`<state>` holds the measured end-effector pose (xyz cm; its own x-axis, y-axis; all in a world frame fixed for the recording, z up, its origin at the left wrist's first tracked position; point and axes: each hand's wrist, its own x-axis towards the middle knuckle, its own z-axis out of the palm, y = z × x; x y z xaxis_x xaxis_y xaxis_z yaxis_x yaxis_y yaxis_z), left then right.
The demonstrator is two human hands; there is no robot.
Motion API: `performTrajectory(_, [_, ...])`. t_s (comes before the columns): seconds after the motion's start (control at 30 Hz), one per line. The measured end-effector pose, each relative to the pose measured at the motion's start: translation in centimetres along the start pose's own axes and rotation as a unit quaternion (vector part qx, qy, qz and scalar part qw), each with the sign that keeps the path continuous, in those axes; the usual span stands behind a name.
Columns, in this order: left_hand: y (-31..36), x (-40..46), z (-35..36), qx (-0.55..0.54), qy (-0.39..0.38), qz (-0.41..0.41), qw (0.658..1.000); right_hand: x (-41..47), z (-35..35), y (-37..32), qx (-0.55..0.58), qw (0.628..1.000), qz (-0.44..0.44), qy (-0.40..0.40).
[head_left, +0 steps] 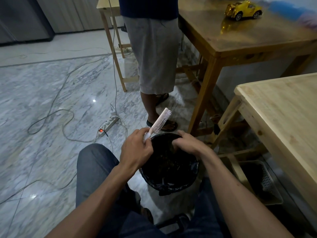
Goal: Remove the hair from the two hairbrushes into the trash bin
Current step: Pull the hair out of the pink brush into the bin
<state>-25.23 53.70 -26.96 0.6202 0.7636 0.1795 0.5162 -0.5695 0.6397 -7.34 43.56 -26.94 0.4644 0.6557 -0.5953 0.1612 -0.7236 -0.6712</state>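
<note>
Closest in, two knees in dark trousers (96,169) frame the shot, the seated person leaning over a trash bin (169,182) lined with a black bag, set on the marble floor (42,100) between the legs. Left hand (136,149) is up at the bin's near-left rim, its grip wrapped tight around the handle of a pale pink hairbrush (158,123). The brush rises up and away from that fist, tilted to the right, bristles facing right and down, head hanging beyond the bin's far rim. Right hand (187,143) is over the bin's far-right edge, fingers curled together and dipping into the opening; whether they pinch any hair, I cannot tell, it is too dark in there. Dark debris shows down inside the bag. The two hands sit close, just apart, brush handle between them and left of the right knuckles.

Behind the bin stands another person in grey shorts (154,54) and sandals. A power strip (108,125) with a red light lies on the floor to the left, cables trailing. At right a light wooden desk (283,117); farther back another one carries a yellow toy car (243,10).
</note>
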Motion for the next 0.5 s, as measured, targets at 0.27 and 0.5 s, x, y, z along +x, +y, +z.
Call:
performTrajectory(0.27, [0.2, 0.2, -0.9, 0.034, -0.042, 0.052, 0.997, 1.2, 0.0, -0.5, 0.374, 0.923, -0.084, 0.025])
performTrajectory(0.5, [-0.4, 0.8, -1.7, 0.019, -0.08, 0.073, 0.994, 2.0, 0.9, 0.4, 0.391, 0.906, -0.132, 0.094])
